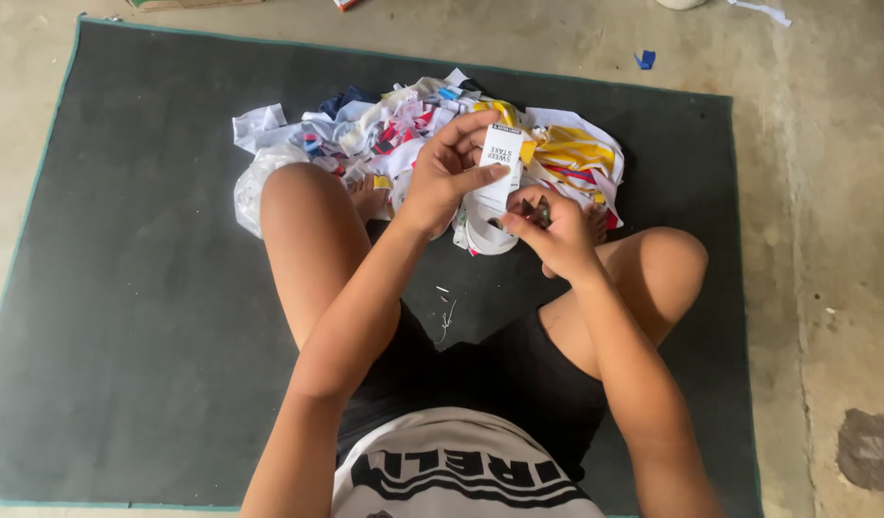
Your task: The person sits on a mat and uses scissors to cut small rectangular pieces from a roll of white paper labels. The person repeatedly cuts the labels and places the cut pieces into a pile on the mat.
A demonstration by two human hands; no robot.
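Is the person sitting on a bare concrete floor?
No, the person sits cross-legged on a dark mat with a green edge, laid over the concrete floor.

- One head-worn view looks steeply down and forward, close over the seated person's lap.
- It takes in the dark mat [144, 317] and surrounding concrete floor [825, 240].

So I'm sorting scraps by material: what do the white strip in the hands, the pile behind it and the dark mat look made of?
The white strip, pinched by the left hand and right hand, looks like woven fabric label tape: thin, matte, curling into a loop below. The pile looks like soft printed cloth offcuts, crumpled and limp. The mat seems felt-like carpet: flat, dull, with teal edging.
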